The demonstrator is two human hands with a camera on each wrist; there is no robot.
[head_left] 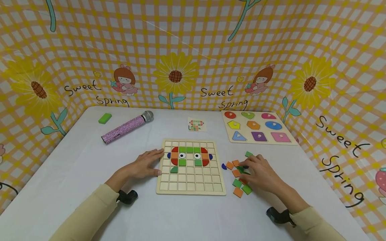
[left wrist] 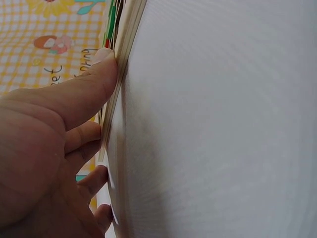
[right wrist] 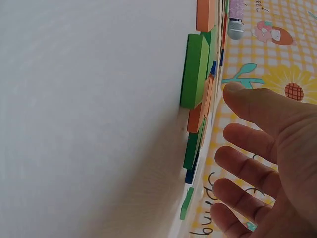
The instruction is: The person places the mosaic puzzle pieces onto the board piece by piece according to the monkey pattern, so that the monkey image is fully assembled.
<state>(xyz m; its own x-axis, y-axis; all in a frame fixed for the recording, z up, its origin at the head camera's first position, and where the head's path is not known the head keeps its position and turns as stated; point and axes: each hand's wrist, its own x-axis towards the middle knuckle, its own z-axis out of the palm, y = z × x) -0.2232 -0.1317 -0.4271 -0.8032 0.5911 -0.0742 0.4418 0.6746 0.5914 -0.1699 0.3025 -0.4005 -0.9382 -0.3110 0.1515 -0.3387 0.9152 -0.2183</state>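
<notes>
A wooden grid board (head_left: 190, 183) lies in the middle of the table, with red, orange, green and blue pieces and two eye tiles (head_left: 182, 155) set in its upper squares. A dark green rounded piece (head_left: 174, 169) sits in a lower square. My left hand (head_left: 145, 164) rests along the board's left edge, thumb and fingertips against the rim. Right of the board lies a loose pile of tiles, among them an orange tile (head_left: 238, 192) and a green tile (right wrist: 195, 72). Over this pile hovers my right hand (head_left: 261, 173), fingers loosely bent and nothing between them, partly covering the tiles.
Behind the board lies a small pattern card (head_left: 197, 124). A knob shape puzzle (head_left: 256, 140) is at the back right. Toward the back left are a glittery pink microphone (head_left: 125, 130) and a green block (head_left: 105, 118). A checked cloth (head_left: 193, 43) hangs behind the table.
</notes>
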